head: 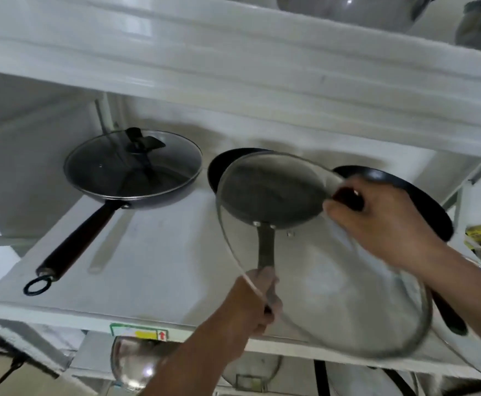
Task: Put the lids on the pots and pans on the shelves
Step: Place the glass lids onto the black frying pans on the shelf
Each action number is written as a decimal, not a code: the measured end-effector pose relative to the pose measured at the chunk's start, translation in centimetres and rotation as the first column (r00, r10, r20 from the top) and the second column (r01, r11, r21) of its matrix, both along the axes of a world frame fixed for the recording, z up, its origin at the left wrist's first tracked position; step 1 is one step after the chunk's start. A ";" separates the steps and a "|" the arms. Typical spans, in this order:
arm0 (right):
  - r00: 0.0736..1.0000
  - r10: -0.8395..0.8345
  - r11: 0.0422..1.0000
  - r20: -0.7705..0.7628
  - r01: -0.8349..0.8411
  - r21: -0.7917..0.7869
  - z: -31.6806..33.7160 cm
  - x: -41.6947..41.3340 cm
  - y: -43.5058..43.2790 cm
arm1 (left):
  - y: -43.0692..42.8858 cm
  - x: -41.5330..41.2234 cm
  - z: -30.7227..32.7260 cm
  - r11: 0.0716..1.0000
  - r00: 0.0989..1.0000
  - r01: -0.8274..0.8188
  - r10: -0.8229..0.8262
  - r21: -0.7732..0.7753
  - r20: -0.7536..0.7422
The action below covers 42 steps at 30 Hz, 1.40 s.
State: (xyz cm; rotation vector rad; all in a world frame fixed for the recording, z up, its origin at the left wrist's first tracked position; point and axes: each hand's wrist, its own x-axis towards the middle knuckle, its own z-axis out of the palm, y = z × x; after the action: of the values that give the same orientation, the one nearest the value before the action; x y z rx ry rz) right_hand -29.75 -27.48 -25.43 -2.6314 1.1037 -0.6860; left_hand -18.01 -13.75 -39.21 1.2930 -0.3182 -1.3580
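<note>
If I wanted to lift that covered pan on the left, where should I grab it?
Grip the long dark handle of the lidded frying pan, coming from the shelf's front edge. The handle points out toward you, with nothing around it.

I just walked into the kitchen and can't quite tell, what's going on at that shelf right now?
A person is fitting lids onto pans on a white shelf. The left hand grips the handle of the small middle pan, while the right hand holds a large glass lid by its knob, tilted in front of that pan and not yet seated. The left pan already wears its glass lid. A third dark pan sits uncovered behind the right hand.
</note>
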 end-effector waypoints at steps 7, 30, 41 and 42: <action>0.984 -0.032 0.999 -0.174 0.027 -0.032 -3.0 11.7 -11.8 | -0.6 -0.2 -1.1 0.998 0.989 -0.040 0.033 0.049 0.141; 0.969 -0.079 0.995 -0.233 0.089 0.037 -8.4 20.3 -17.7 | -0.5 0.3 -0.5 0.999 0.949 0.011 -0.022 0.036 0.314; 0.957 -0.058 0.996 -0.286 0.075 0.050 -8.6 18.9 -15.4 | -0.2 -0.2 -0.4 0.998 0.982 -0.058 0.056 0.005 0.182; 0.955 -0.046 0.995 -0.292 0.068 0.067 -8.4 18.5 -14.9 | -0.1 -0.3 -0.3 0.998 0.983 -0.067 0.064 0.011 0.173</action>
State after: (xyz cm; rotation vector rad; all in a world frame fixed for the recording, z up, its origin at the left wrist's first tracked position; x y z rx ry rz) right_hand -11.26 -42.41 -33.81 -2.7019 1.2584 -0.2629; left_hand -18.27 -13.88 -39.47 1.4272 -0.3803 -1.1976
